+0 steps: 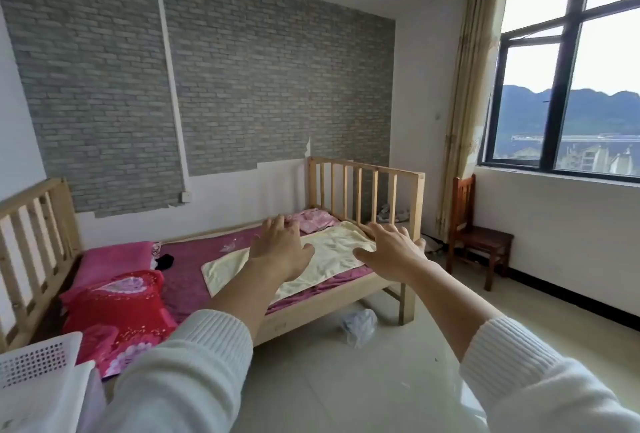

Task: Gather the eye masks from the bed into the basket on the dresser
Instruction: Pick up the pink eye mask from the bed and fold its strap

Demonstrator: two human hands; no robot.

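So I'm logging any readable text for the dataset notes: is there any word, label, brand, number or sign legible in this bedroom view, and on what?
None can be read.
Red patterned quilt on the wooden slatted bed: floral motifs only, no letters.
White perforated plastic basket: no label visible.
Crumpled clear plastic bag on the floor: any print is too blurred to tell.
Distant buildings through the window: too small to show signs.

Hidden and cut off — seen from across the room

The left hand [278, 248] and right hand [391, 249] cover parts of the cream towel [332, 252] and the bed [311, 308] behind them; the white basket [38, 360] is cut by the left edge; the small black thing [165, 261] by the pillow — too small to name.
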